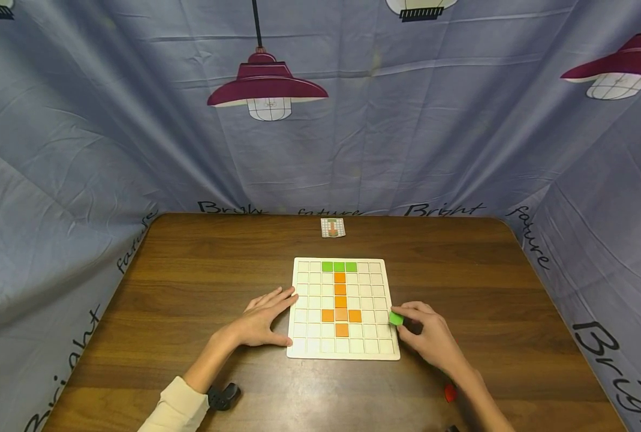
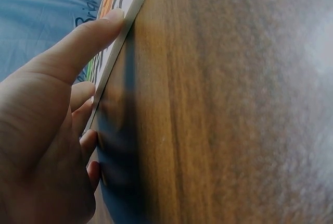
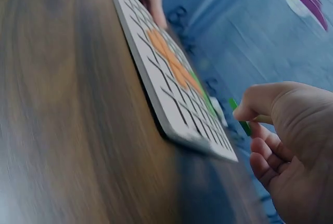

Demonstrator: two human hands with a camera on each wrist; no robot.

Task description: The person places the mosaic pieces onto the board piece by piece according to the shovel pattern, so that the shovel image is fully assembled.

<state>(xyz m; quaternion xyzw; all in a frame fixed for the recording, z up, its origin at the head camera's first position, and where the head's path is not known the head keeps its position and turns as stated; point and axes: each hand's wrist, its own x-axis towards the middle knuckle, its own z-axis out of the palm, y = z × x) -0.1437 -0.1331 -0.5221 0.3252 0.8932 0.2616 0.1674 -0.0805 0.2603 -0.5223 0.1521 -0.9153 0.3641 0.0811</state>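
A white grid board (image 1: 309, 348) lies flat on the table, its cells outlined in thin lines. Three green tiles (image 1: 339, 266) fill the middle of its far row, and several orange tiles (image 1: 340, 302) form a column with one more on each side near the bottom. Against the board's left edge rests my left hand (image 1: 261, 321), fingers spread, the thumb (image 2: 106, 26) touching the rim in the left wrist view. My right hand (image 1: 430, 336) pinches a green tile (image 1: 396, 318) between thumb and fingers at the board's right edge; the right wrist view shows that tile (image 3: 240, 117) edge-on.
A small card (image 1: 333, 228) with a printed grid pattern lies beyond the board, near the table's far edge. A red round piece (image 1: 450, 393) is beside my right forearm. Around the brown wooden table (image 1: 217, 258) hangs a blue curtain (image 1: 352, 150) printed with lamps.
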